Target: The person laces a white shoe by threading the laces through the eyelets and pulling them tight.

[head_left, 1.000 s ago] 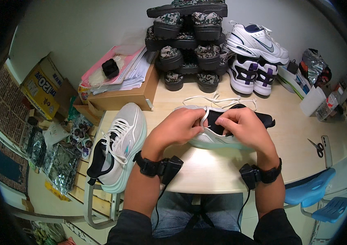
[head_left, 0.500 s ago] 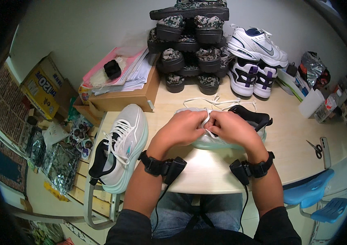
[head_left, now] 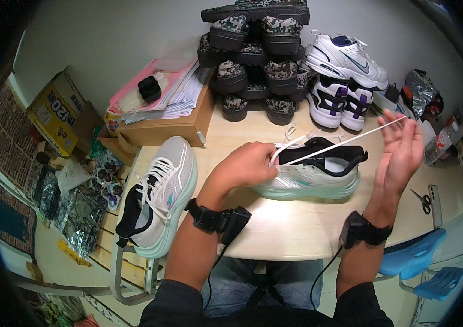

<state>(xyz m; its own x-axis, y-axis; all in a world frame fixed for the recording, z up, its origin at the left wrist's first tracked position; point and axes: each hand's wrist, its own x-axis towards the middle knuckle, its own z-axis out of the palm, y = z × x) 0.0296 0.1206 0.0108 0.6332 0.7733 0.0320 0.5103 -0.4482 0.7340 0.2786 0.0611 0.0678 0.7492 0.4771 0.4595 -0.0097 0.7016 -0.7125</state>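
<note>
A light grey sneaker (head_left: 308, 184) with a pale green sole and black collar lies sideways on the table in front of me, its toe to the left. My left hand (head_left: 249, 166) is closed over its front by the lace holes, covering much of the toe. A white shoelace (head_left: 346, 145) runs straight and taut from there up to the right. My right hand (head_left: 399, 152) is raised beyond the heel, the lace caught among its fingers. The matching sneaker (head_left: 178, 170), laced, rests at the table's left edge.
Camouflage shoes (head_left: 253, 57) are stacked at the back, beside white sneakers (head_left: 346, 62). Papers (head_left: 171, 98) lie on a cardboard box (head_left: 166, 128) at the back left. Scissors (head_left: 423, 201), a phone (head_left: 435, 206) and a plastic bottle (head_left: 440, 144) are at the right.
My right hand has moved from beside the left one up and to the right, drawing the lace out straight. My left hand stays at the shoe's front; the shoe's opening now shows.
</note>
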